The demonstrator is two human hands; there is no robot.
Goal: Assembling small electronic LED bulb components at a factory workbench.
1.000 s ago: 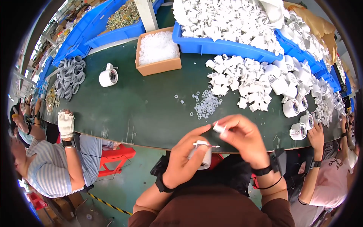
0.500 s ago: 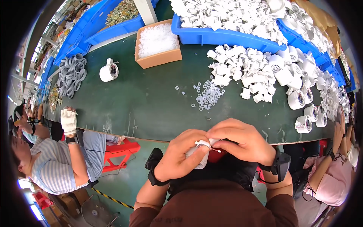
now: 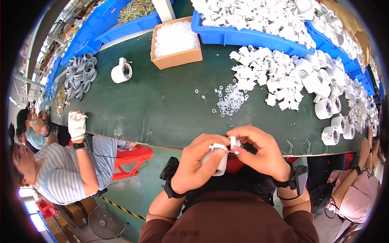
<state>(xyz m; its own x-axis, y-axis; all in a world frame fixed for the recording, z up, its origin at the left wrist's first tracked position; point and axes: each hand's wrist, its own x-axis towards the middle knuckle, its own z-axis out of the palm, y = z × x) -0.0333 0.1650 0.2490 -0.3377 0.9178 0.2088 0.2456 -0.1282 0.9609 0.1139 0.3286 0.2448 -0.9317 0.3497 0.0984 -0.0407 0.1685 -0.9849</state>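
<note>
My left hand (image 3: 195, 165) is closed around a white cylindrical housing (image 3: 221, 167), its thumb across the top beside a small white neck. My right hand (image 3: 263, 152) pinches a small white plastic piece (image 3: 234, 142) close to the housing's neck. A thin reddish wire with a white end runs from the housing toward the right fingertips. Both hands are above my lap, just off the table's near edge. The far side of the housing is hidden by my left fingers.
On the green table (image 3: 162, 105) are small clear rings (image 3: 231, 101), a heap of white clips (image 3: 263, 69), finished-looking white housings (image 3: 330, 135), grey rings (image 3: 81, 75) and a cardboard box (image 3: 178, 60). Blue bins (image 3: 251, 37) stand behind. A co-worker's gloved hand (image 3: 77, 125) is at left.
My right hand has opened away slightly from the left, and the small white piece now shows between its fingertips. The whole view has shifted a little.
</note>
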